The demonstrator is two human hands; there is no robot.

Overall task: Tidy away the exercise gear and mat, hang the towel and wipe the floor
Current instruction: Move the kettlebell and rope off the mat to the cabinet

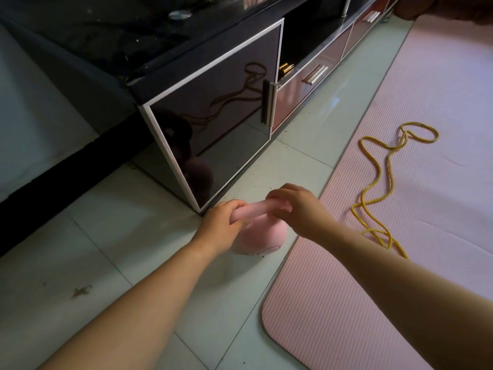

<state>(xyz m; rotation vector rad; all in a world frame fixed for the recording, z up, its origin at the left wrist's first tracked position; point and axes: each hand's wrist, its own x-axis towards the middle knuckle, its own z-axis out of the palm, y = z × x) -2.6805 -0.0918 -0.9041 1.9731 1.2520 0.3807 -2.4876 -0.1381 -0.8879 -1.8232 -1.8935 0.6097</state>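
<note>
From my seat the biggest worry is the tiled floor: it looks hard and glossy, and a dropped weight could chip it. Next, the pink mat lies just right of the load, and I judge its raised edge could trip a step taken sideways. The dark cabinet has a glassy door, and its white-trimmed corner stands just beyond the hands, so a forward swing could strike it. The pink kettlebell is between that corner and the mat's edge, low at the tiles; I cannot tell whether its base touches them. The yellow rope sprawls in loops on the mat and might snag a foot. My left hand is wrapped round one end of the handle, and my right hand is curled over the other; crowded fingers there could slip. A scrap of dirt lies on the tiles to the left.
</note>
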